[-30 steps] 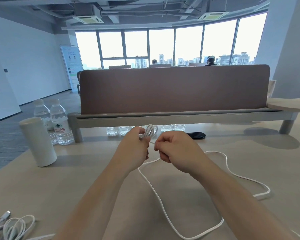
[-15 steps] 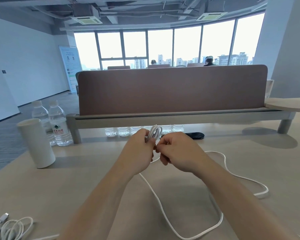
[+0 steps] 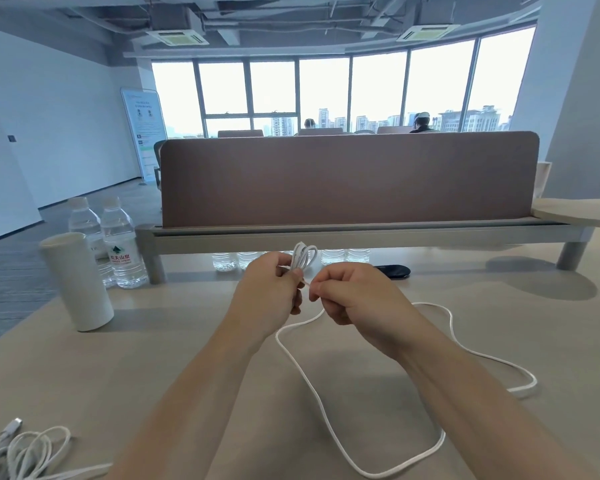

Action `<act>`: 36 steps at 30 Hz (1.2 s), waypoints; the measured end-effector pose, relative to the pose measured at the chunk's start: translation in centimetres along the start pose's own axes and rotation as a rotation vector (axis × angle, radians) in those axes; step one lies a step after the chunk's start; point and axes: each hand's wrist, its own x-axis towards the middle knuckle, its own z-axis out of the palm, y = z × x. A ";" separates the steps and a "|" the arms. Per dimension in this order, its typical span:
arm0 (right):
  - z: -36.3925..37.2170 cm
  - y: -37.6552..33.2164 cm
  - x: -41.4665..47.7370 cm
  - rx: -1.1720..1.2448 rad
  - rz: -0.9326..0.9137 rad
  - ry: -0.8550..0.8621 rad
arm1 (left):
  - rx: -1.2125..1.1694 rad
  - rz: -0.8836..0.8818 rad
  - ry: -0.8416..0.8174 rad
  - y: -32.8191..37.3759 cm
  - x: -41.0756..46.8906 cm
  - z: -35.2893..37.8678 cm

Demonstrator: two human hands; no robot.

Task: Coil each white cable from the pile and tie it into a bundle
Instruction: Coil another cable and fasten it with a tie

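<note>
Pile at the near left edge of the surface. Cable — light, limp, probably springy — trails slack across it. Right hand pinches the run beside the coil; left hand has its grip clasped on the coil's waist, likely the best hold.

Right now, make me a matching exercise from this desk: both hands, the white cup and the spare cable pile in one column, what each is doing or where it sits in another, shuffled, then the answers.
Column one:
1. left hand
2. right hand
3. white cup
4. cable pile

Column two:
A. lies at the near left corner of the table
B. grips the small coil
C. stands upright beside the water bottles
D. pinches the loose strand just below the coil

Pairs: 1-B; 2-D; 3-C; 4-A
</note>
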 end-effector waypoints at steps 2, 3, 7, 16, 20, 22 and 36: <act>-0.1 -0.1 0.0 0.000 -0.008 -0.015 | 0.012 -0.002 0.016 0.1 0.1 0.0; -0.2 -0.1 -0.1 0.006 -0.009 -0.025 | 0.020 -0.005 0.021 0.2 0.1 0.0; -0.7 -0.4 -0.1 -0.035 -0.016 -0.067 | 0.044 -0.009 0.050 0.6 -0.1 -0.2; -1.5 0.6 1.1 -0.340 -0.001 -0.038 | -0.021 -0.072 -0.040 1.0 -0.6 0.0; -0.9 0.7 1.2 -0.407 -0.085 0.045 | -0.081 -0.124 -0.114 1.4 -1.2 0.6; -0.9 0.6 1.1 -0.454 -0.084 0.056 | -0.104 -0.143 -0.141 1.9 -1.8 0.5; 7.1 -3.8 -3.0 -0.455 -0.243 -0.263 | 0.081 -0.231 0.042 1.9 -10.3 -10.8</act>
